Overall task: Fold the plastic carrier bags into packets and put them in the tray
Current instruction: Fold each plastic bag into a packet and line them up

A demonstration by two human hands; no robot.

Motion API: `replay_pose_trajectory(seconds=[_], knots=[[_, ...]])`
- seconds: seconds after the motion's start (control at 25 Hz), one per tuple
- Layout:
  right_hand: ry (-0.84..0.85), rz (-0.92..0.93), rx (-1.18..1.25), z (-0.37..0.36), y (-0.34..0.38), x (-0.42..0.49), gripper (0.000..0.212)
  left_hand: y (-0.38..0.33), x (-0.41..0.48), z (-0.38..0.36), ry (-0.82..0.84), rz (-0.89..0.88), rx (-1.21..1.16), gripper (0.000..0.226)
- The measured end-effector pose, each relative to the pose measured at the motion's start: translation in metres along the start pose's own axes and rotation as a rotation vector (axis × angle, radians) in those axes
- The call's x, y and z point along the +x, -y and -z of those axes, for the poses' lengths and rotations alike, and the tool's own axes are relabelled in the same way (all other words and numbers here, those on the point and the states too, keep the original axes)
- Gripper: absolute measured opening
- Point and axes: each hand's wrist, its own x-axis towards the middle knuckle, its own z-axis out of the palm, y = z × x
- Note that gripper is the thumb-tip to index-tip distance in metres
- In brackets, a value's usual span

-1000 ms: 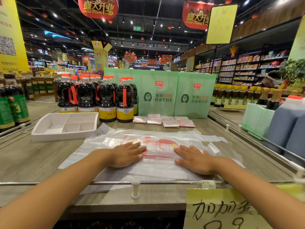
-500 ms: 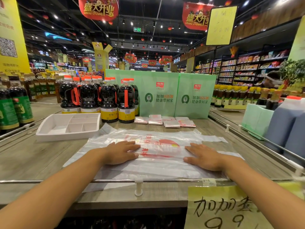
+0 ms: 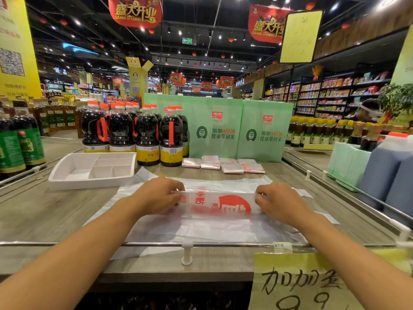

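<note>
Now, on the left of the wooden surface (image 3: pixel 44 215) we find the white tray (image 3: pixel 89 183) with its compartments, just beside the bag's far corner. Next we come to the left hand (image 3: pixel 158 195), fingers curled, pinching the left end of the folded strip of the carrier bag (image 3: pixel 223 204), which lies flat mid-surface. Behind it we see several folded packets (image 3: pixel 232 167). The right hand (image 3: pixel 279 204) pinches the strip's right end.

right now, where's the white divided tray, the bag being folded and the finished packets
white divided plastic tray (image 3: pixel 89 184): head view, front wall
clear red-printed plastic carrier bag (image 3: pixel 234 206): head view, red circle on folded strip
small folded plastic packets (image 3: pixel 210 165): head view, second packet from left
</note>
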Motion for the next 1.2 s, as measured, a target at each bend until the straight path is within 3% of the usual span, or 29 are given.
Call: replay_pose_trajectory(seconds=[0.16, 0.28, 0.32, 0.44, 0.68, 0.92, 1.2], knots=[[-0.161, -0.002, -0.060, 0.002, 0.000, 0.001, 0.022, -0.006, -0.001, 0.007, -0.156, -0.116, 0.170, 0.033], [-0.148, -0.024, -0.146, 0.003, 0.002, 0.004, 0.026, -0.007, 0.000, 0.009, -0.174, -0.088, 0.293, 0.025], [-0.120, -0.026, -0.185, 0.001, 0.002, 0.006, 0.029, -0.007, 0.001, 0.007, -0.156, -0.075, 0.328, 0.024], [-0.033, 0.009, -0.252, -0.004, 0.001, 0.008, 0.039, -0.003, 0.005, -0.002, -0.026, -0.040, 0.384, 0.051], [0.367, 0.133, 0.088, -0.013, 0.023, 0.002, 0.047, 0.009, 0.011, -0.018, 0.159, 0.047, 0.239, 0.050], [0.425, 0.176, 0.141, -0.023, 0.031, 0.010, 0.056, -0.012, 0.016, -0.031, 0.310, -0.030, -0.007, 0.051], [0.584, 0.135, 0.099, -0.026, 0.015, 0.012, 0.062, -0.016, 0.016, -0.036, 0.484, 0.021, 0.154, 0.061]])
